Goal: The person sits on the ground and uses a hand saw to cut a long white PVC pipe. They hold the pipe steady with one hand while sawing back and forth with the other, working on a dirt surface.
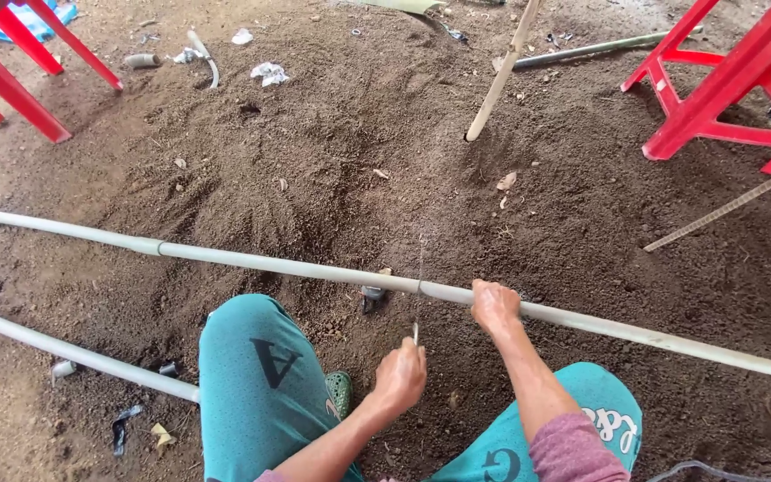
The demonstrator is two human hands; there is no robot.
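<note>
Here, the right hand (495, 306) is clamping the long grey pipe (269, 264) lying from nine to four o'clock across the soil (350, 152); the left hand (401, 375) is pinching a thin blade (416, 333). The pipe looks stiff, light and smooth, best held beside the joint.

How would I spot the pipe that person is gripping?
Start at the teal-clad knees at the bottom; just beyond them a long pale grey pipe crosses the soil. The right hand grips it. Unlike the second pipe at left, it spans nearly the whole view.
</note>
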